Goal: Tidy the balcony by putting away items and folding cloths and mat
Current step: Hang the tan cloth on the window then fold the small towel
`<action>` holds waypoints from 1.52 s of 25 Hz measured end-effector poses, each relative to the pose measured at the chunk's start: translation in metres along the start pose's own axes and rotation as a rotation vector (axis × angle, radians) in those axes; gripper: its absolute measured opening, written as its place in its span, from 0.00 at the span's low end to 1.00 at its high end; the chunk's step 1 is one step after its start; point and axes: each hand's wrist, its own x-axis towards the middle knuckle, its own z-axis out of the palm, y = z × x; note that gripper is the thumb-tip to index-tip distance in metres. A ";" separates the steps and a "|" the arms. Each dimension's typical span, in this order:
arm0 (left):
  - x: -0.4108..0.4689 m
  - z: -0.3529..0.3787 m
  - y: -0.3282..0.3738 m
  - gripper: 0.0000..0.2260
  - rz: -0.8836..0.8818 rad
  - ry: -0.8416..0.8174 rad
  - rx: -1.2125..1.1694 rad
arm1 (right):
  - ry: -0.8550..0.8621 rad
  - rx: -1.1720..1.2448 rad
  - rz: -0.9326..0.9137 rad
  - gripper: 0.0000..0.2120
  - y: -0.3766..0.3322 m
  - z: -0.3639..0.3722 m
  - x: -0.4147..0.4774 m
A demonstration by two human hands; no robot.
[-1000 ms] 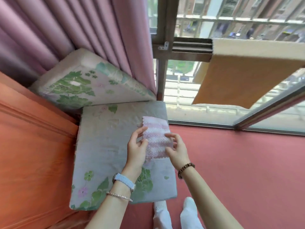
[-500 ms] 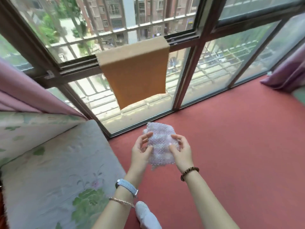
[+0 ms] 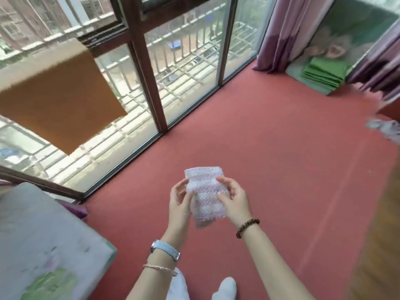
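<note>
Pink-and-white knobbly cloth (image 3: 206, 195) at centre frame, held upright above a red floor (image 3: 281, 159). Gripped along its left edge by the left hand (image 3: 179, 202), fingers curled round it; pinched along its right edge by the right hand (image 3: 234, 200), fingers bent onto the front. Pale blue watch (image 3: 165, 249) and thin bracelet (image 3: 159, 267) on the left wrist, brown bead bracelet (image 3: 247, 227) on the right wrist.

At left of frame, draped over a window rail (image 3: 101, 43), an orange-brown mat (image 3: 58, 105) with a pale upper side. At lower left, a grey cushion (image 3: 43, 245) with a green and pink flower print, blurred. At upper right, beside purple curtains (image 3: 281, 33), a folded stack of green cloth (image 3: 322, 75) lying on a paler green pad (image 3: 298, 71). At right edge, a crumpled pale cloth (image 3: 387, 128) on the floor, too blurred to make out further.
</note>
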 end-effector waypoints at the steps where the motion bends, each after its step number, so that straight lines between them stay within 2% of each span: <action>1: -0.006 0.017 -0.008 0.17 -0.033 -0.006 -0.019 | 0.020 0.002 0.005 0.24 0.005 -0.019 -0.006; 3: -0.019 0.051 -0.027 0.20 -0.103 0.001 -0.041 | 0.060 0.006 0.006 0.24 0.015 -0.058 -0.019; 9: -0.042 0.126 -0.062 0.17 -0.201 -0.085 0.045 | 0.168 0.028 0.076 0.24 0.051 -0.140 -0.046; 14: -0.045 0.175 -0.085 0.28 -0.281 -0.197 0.149 | 0.256 0.050 0.164 0.15 0.080 -0.180 -0.052; 17: -0.036 0.210 -0.093 0.15 -0.287 -0.312 0.168 | 0.301 0.052 0.212 0.19 0.088 -0.200 -0.041; 19: -0.028 0.236 -0.091 0.11 -0.316 -0.389 0.153 | 0.336 0.034 0.225 0.23 0.091 -0.215 -0.029; 23: 0.007 0.295 -0.081 0.11 -0.380 -0.482 0.139 | 0.430 0.032 0.262 0.22 0.096 -0.252 0.012; 25: 0.029 0.323 -0.077 0.08 -0.367 -0.529 0.174 | 0.458 0.018 0.261 0.22 0.095 -0.269 0.040; 32: 0.103 0.405 -0.073 0.08 -0.309 -0.624 0.287 | 0.548 0.015 0.262 0.26 0.099 -0.317 0.128; 38: 0.141 0.456 -0.101 0.08 -0.269 -0.643 0.302 | 0.579 0.032 0.219 0.20 0.114 -0.359 0.176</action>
